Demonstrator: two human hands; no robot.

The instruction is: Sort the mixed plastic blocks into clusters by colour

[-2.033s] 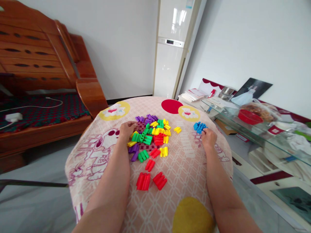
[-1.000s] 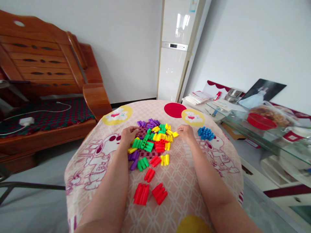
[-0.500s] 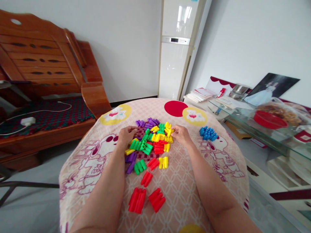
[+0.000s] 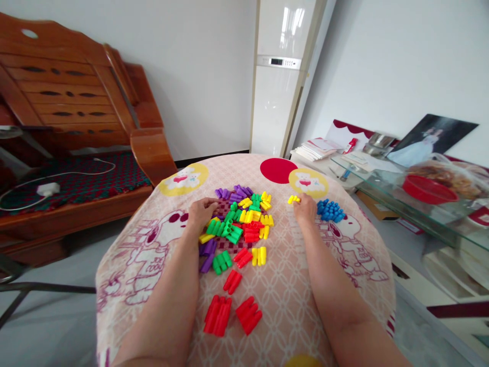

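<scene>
A heap of plastic building blocks shaped like joined tubes, with green (image 4: 222, 262), yellow (image 4: 259, 256), red (image 4: 251, 232) and purple (image 4: 242, 192) ones, lies mid-table. At its left edge rests my left hand (image 4: 201, 214), fingers curled together; whatever they may hold is hidden. To the right of the heap, my right hand (image 4: 306, 208) pinches a small yellow block (image 4: 294, 199) just over or on the cloth; contact with it cannot be made out. Beside that hand sits a cluster of blue blocks (image 4: 330, 210). Separate red blocks (image 4: 217, 315) lie closer to me, between my forearms.
The round table wears a patterned tablecloth (image 4: 282, 290). On the right stands a glass-topped side table (image 4: 367, 188) with a red bowl (image 4: 430, 189) and papers (image 4: 317, 149). A wooden bench (image 4: 69, 102) is at left, a tall white appliance (image 4: 273, 112) behind.
My right hand has moved right, away from the heap toward the blue cluster, carrying a yellow block. My left hand stays at the heap's left edge.
</scene>
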